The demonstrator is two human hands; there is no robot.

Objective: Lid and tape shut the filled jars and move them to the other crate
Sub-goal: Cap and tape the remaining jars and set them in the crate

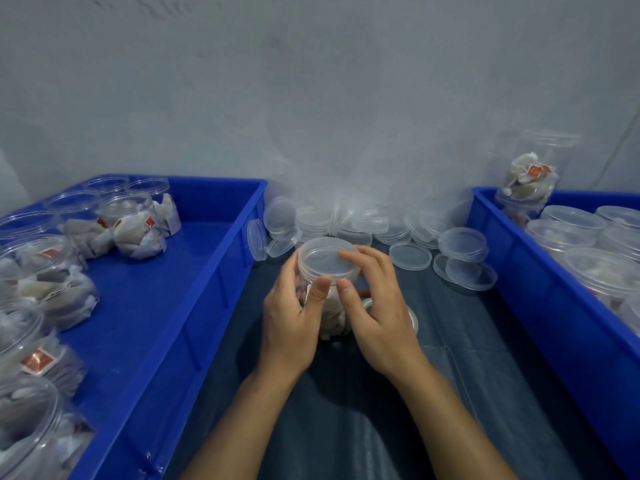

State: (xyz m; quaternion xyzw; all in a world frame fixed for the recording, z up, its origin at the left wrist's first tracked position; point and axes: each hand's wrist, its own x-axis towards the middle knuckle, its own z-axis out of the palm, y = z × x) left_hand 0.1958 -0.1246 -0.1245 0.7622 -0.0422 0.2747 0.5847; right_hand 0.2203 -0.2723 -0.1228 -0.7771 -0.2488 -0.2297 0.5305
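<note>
From the head view, the jar [328,306] stands on the dark worktop [450,358] between the two blue crates. The left hand [291,320] curls around its body, while the right hand [374,299] holds the lid [327,259] with curled fingers [360,258]. A crooked lid could jam or pop loose before taping. The red tags inside the jars are too small to read.

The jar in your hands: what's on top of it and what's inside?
A clear lid sits on the jar, right hand fingers on it. Inside, pale packets show; the left hand covers much of the contents.
</note>
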